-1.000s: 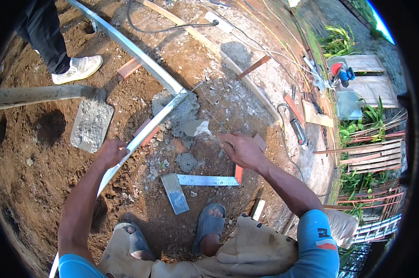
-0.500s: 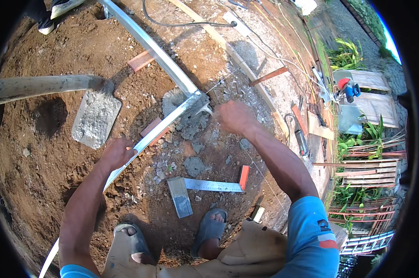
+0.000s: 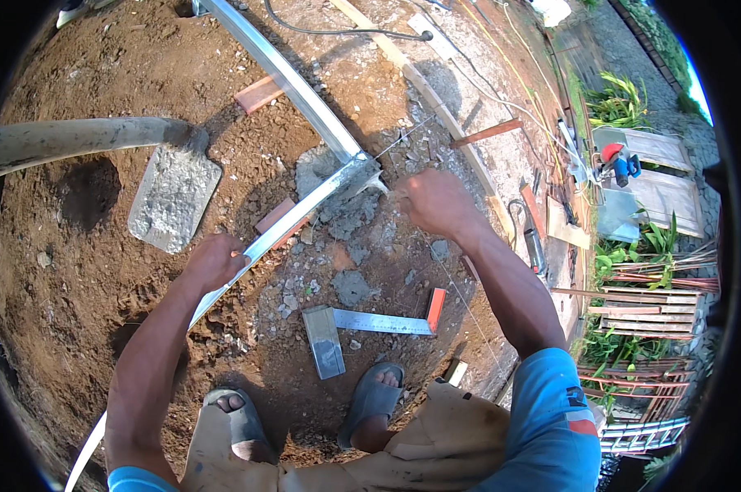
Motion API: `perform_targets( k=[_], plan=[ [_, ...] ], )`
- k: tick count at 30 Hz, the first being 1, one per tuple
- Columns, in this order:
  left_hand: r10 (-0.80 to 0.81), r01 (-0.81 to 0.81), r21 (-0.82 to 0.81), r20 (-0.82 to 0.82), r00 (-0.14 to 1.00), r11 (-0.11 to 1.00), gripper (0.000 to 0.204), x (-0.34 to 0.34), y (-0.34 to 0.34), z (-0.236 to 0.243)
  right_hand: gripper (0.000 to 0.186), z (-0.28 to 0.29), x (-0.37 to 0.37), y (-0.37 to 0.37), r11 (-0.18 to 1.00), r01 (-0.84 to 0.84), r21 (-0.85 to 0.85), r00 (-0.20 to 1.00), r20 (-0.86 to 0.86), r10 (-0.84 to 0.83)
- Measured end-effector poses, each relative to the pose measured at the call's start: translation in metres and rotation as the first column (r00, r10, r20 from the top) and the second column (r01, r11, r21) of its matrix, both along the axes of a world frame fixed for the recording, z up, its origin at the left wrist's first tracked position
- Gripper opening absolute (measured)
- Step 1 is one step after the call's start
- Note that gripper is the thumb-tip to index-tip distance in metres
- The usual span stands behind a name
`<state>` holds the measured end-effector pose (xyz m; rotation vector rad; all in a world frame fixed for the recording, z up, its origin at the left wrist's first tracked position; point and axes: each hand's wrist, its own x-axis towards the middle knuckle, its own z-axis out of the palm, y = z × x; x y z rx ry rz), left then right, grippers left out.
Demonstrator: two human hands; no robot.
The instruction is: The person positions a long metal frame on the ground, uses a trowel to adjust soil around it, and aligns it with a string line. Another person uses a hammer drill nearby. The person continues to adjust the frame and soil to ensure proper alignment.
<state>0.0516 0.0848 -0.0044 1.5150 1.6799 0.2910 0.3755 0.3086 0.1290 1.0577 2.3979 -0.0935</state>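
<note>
Rough brown ground (image 3: 92,328), pitted and strewn with pebbles, takes up most of the view. Across it runs a shiny metal frame (image 3: 321,123), two long bars meeting at a corner ahead of the person; one bar comes back past the left side. Long pale board (image 3: 432,93) lies beyond the corner, to its right. Shovel (image 3: 174,197), blade crusted grey, lies left of the frame. Wet grey mortar (image 3: 350,215) is heaped under and around the corner. Steel square (image 3: 383,321) with an orange stock lies in front of the feet, its blade's left end meeting a grey block (image 3: 325,344). Left hand (image 3: 215,264): clamped on the near bar, fingers curled at its edge. Right hand (image 3: 442,205): a closed fist around the trowel, handle hidden inside. Reddish wood piece (image 3: 258,94) lies beside the far bar. Trowel (image 3: 376,185): small, seen nearly edge-on, over the mortar just beside the corner; contact cannot be told.
</note>
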Motion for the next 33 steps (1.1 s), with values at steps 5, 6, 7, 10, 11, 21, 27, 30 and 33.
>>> perform_targets(
  k=[5, 6, 7, 10, 11, 21, 27, 30, 33],
  plan=[
    [-0.011, 0.011, -0.013, -0.022, 1.000, 1.000, 0.031, -0.001, 0.003, 0.009, 0.018, -0.058, -0.030, -0.016, 0.999, 0.039, 0.016, 0.998, -0.041, -0.038],
    [-0.017, 0.017, -0.013, -0.019, 1.000, 1.000, 0.032, -0.001, 0.002, 0.011, 0.018, -0.061, -0.034, -0.018, 0.998, 0.053, 0.013, 0.996, -0.076, -0.052],
    [-0.003, 0.003, -0.026, -0.010, 1.000, 1.000, 0.032, -0.001, 0.001, 0.012, 0.018, -0.060, -0.036, -0.017, 0.994, 0.105, -0.015, 0.994, -0.018, -0.106],
    [0.004, -0.004, -0.010, 0.016, 1.000, 1.000, 0.030, -0.002, 0.000, 0.010, 0.019, -0.025, -0.028, -0.006, 1.000, -0.002, 0.000, 1.000, -0.009, 0.002],
    [-0.005, 0.005, -0.011, 0.004, 1.000, 1.000, 0.030, -0.002, -0.001, 0.008, 0.019, -0.012, -0.024, -0.003, 1.000, -0.001, -0.007, 0.999, 0.033, 0.001],
    [-0.037, 0.036, -0.064, -0.002, 0.999, 0.997, 0.029, -0.004, 0.006, 0.006, 0.020, -0.040, -0.046, -0.014, 0.986, 0.131, -0.103, 0.984, 0.135, -0.117],
    [-0.030, 0.030, 0.045, 0.002, 1.000, 0.999, 0.029, -0.002, -0.001, 0.005, 0.021, -0.007, -0.025, -0.016, 1.000, -0.014, 0.003, 0.990, 0.141, 0.014],
    [-0.039, 0.039, -0.020, -0.016, 0.999, 0.999, 0.031, -0.002, 0.001, 0.006, 0.022, -0.045, -0.044, -0.036, 0.998, 0.024, 0.058, 0.996, 0.084, -0.028],
    [-0.024, 0.024, 0.001, 0.001, 1.000, 1.000, 0.030, 0.000, 0.000, 0.007, 0.020, -0.060, -0.048, -0.038, 0.999, -0.036, 0.030, 0.998, 0.056, 0.034]
  ],
)
